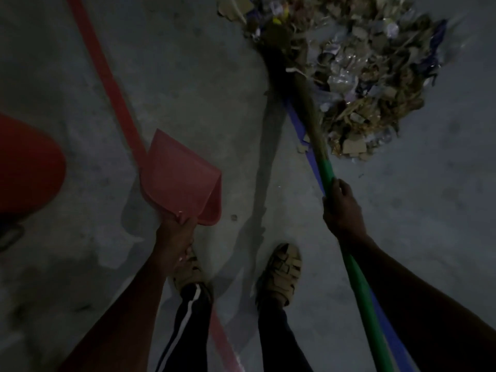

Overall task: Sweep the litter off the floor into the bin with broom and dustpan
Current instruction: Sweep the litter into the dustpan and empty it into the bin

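Both hands gripping, left hand (pixel 175 234) on dustpan (pixel 181 181), right hand (pixel 342 208) on broom (pixel 326 175): drop pan lip flat beside litter (pixel 359 76), sweep w/ short strokes.

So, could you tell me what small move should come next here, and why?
Probably lower the dustpan to the floor beside the litter pile: the left hand holds it raised and empty, while the right hand has the broom against the pile.
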